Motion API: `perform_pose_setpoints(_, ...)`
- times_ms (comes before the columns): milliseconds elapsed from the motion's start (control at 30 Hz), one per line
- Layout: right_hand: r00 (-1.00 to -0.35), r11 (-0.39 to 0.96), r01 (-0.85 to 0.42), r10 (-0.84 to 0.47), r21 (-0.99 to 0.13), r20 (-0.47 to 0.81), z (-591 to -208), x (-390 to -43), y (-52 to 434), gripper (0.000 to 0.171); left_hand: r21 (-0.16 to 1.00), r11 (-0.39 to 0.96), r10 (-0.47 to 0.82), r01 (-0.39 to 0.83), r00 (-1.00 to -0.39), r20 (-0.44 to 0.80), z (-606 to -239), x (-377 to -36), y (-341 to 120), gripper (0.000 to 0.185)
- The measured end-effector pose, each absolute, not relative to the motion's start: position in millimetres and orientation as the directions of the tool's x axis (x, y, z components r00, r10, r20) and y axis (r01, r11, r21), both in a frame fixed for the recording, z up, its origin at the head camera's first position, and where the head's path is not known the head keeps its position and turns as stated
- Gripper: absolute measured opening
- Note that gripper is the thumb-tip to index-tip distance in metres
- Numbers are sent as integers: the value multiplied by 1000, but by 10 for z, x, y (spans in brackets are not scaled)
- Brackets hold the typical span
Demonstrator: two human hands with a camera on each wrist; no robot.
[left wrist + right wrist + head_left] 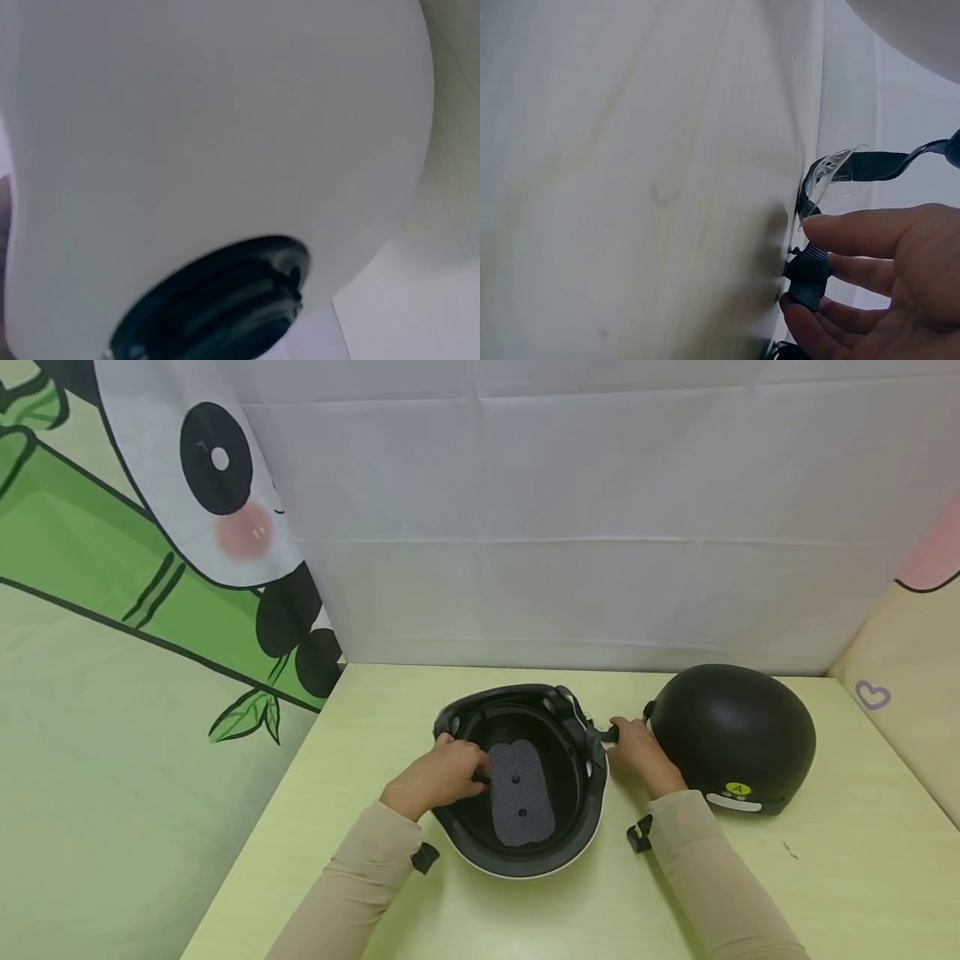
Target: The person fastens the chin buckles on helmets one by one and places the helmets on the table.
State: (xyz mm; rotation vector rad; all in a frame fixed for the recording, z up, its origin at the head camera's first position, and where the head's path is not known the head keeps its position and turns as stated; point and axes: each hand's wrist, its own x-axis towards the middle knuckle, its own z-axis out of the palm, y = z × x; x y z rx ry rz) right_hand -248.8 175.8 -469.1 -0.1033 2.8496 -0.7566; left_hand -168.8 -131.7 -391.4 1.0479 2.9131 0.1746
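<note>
An upturned helmet [525, 862] lies on the table, its black inside and grey mesh pad [521, 793] facing up. Over its left rim, my left hand [444, 772] pinches a small black strap end [482, 779]. To the right of the helmet, my right hand [643, 756] grips a black buckle [808, 277] on the chin strap [877, 165], beside a clear plastic piece [832, 176]. The left wrist view shows the white outer shell [225, 135] with a dark oval vent [217, 300]; the left fingers are hidden there.
A matte black helmet [731, 735] stands dome up on the pale yellow table [847, 893], close to the right hand. White cloth [585, 527] hangs behind the table, and a panda-printed cloth [150, 710] is on the left.
</note>
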Motion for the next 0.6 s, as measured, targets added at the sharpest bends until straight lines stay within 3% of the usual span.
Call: perform_pose_setpoints(600, -969, 871, -6, -127, -491, -213, -4683, -2502, 1767, 60, 169, 767, 635, 620, -770, -60, -3903, -1724, -1333, 6)
